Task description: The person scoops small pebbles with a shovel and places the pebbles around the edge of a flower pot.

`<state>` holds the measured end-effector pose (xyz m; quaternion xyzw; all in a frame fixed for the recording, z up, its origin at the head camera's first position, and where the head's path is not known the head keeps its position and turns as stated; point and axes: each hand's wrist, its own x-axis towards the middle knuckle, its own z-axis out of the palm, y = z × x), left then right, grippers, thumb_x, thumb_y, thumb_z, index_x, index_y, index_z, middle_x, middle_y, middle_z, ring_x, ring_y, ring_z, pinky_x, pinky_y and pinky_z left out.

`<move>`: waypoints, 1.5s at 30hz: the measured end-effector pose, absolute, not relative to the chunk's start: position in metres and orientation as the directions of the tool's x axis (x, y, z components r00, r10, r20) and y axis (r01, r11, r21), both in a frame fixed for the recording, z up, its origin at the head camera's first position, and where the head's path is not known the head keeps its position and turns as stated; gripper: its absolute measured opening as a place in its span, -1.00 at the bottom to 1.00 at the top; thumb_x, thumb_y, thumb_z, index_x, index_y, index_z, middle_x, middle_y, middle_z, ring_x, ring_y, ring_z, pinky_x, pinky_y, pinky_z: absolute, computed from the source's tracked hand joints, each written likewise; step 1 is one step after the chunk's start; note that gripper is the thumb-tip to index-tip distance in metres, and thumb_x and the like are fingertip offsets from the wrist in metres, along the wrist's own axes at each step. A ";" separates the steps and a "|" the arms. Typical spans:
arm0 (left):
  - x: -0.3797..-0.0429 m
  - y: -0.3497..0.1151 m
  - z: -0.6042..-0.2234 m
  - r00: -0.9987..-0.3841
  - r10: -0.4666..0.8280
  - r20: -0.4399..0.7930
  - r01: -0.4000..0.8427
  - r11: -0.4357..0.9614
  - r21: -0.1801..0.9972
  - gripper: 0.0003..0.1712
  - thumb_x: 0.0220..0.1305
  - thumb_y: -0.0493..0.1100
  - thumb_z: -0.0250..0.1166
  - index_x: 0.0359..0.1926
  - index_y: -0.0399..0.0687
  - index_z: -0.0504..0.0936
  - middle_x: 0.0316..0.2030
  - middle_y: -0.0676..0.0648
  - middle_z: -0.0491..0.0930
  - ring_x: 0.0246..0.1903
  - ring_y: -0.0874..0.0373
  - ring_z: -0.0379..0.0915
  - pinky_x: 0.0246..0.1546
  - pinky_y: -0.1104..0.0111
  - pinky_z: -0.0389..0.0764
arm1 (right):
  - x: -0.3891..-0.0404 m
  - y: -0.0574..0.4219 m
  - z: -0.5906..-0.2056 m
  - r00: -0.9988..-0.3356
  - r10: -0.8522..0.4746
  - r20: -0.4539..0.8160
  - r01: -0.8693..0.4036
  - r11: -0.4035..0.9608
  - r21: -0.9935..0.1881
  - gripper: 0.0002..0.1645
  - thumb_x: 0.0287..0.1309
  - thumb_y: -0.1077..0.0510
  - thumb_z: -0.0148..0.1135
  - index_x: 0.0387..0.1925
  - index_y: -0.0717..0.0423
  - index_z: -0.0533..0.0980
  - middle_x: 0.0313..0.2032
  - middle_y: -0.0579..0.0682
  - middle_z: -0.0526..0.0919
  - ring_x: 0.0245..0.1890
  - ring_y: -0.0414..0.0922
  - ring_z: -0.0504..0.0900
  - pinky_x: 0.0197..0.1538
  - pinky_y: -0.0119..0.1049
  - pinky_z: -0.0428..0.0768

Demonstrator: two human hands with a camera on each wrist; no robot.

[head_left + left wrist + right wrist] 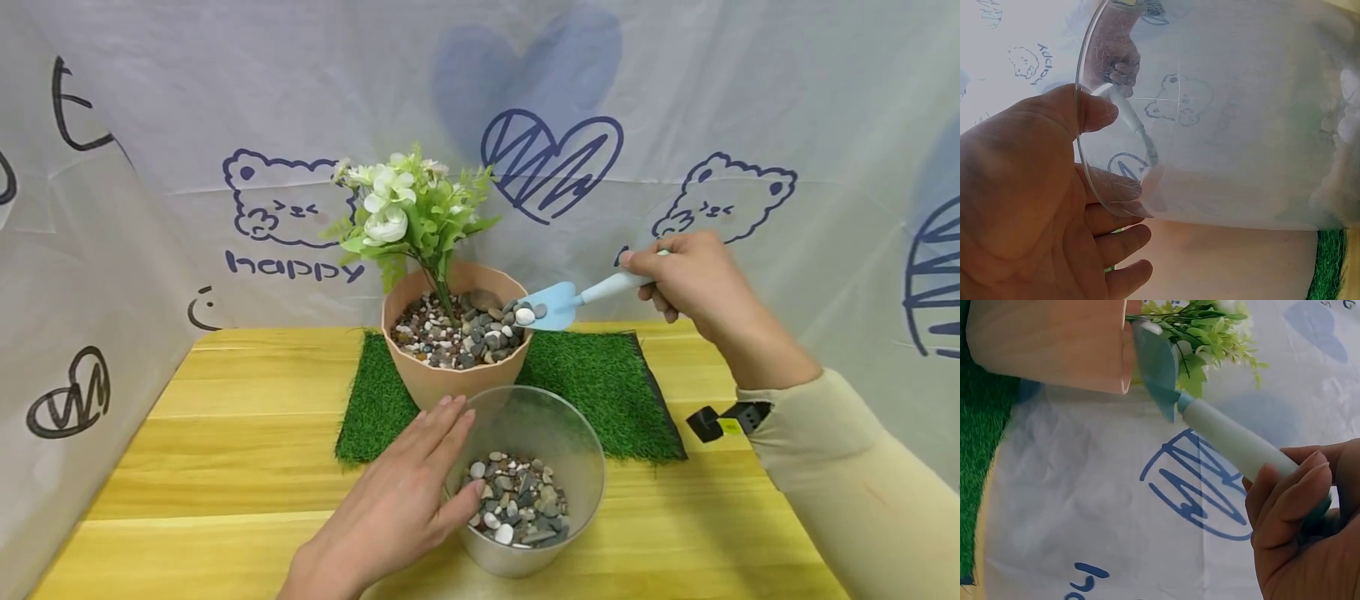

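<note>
My right hand point(693, 271) grips the pale handle of a light-blue garden trowel point(555, 305). Grey and white pebbles point(525, 315) lie on its blade, which tilts down over the right rim of a peach flowerpot point(450, 385). Inside the pot, an artificial plant point(408, 208) with white flowers stands among small gravel and larger pebbles. My left hand point(405, 483) rests on the left rim of a clear plastic bucket point(585, 467), fingers nearly straight and thumb over the opening. Pebbles point(521, 504) cover the bucket's bottom. In the right wrist view, fingers wrap the trowel handle point(1235, 440).
A green artificial turf mat point(600, 392) lies under the pot on a yellow wood-grain table point(247, 417). Behind and to the left hangs a pale cloth point(300, 83) printed with bears and hearts. The bucket stands just in front of the pot.
</note>
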<state>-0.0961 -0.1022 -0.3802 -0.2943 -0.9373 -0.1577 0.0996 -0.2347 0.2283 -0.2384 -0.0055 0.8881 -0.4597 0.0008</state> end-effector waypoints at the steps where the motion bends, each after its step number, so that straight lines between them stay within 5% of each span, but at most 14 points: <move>1: -0.096 -0.102 -0.380 -0.809 0.519 0.276 0.581 0.778 0.241 -0.17 0.55 0.22 0.15 0.59 -0.19 0.28 0.61 -0.15 0.21 0.63 0.01 0.07 0.64 0.12 0.11 | -0.235 0.227 -0.238 -1.000 -0.007 0.013 -0.015 0.595 -0.803 -0.49 0.49 -0.05 0.26 -0.01 0.39 0.66 -0.59 -0.04 0.63 -0.69 -0.19 0.43 -0.63 -0.34 0.49; 13: -0.095 -0.102 -0.379 -0.823 0.509 0.253 0.565 0.781 0.267 -0.14 0.52 0.23 0.18 0.60 -0.17 0.28 0.62 -0.15 0.19 0.62 0.03 0.07 0.63 0.14 0.15 | -0.234 0.213 -0.234 -0.988 0.016 0.152 -0.084 0.773 -0.629 -0.49 0.44 -0.08 0.27 -0.05 0.35 0.70 -0.52 0.07 0.70 -0.66 -0.07 0.57 -0.62 -0.24 0.63; 23: -0.095 -0.103 -0.380 -0.829 0.506 0.237 0.558 0.779 0.287 -0.13 0.52 0.24 0.18 0.61 -0.17 0.27 0.63 -0.13 0.15 0.63 0.02 0.07 0.62 0.13 0.16 | -0.229 0.195 -0.229 -0.969 -0.004 0.248 -0.123 0.877 -0.464 -0.53 0.47 -0.12 0.23 -0.03 0.20 0.74 -0.69 -0.07 0.37 -0.74 -0.19 0.19 -0.71 -0.40 0.14; 34: -0.095 -0.104 -0.380 -0.830 0.507 0.232 0.557 0.778 0.291 -0.12 0.53 0.25 0.17 0.62 -0.15 0.24 0.64 -0.12 0.13 0.63 0.00 0.06 0.61 0.11 0.18 | -0.216 0.189 -0.230 -0.952 -0.048 0.303 -0.180 0.888 -0.424 -0.53 0.47 -0.11 0.23 -0.02 0.21 0.73 -0.69 -0.03 0.42 -0.75 -0.18 0.18 -0.72 -0.38 0.13; 45: -0.096 -0.103 -0.379 -0.834 0.507 0.217 0.552 0.772 0.316 -0.13 0.54 0.24 0.16 0.63 -0.13 0.21 0.65 -0.10 0.11 0.63 0.01 0.05 0.61 0.11 0.19 | -0.177 0.206 -0.228 -0.941 -0.082 0.329 -0.251 0.819 -0.516 -0.62 0.43 -0.15 0.29 -0.16 0.05 0.76 -0.64 -0.04 0.49 -0.72 -0.12 0.31 -0.70 -0.32 0.25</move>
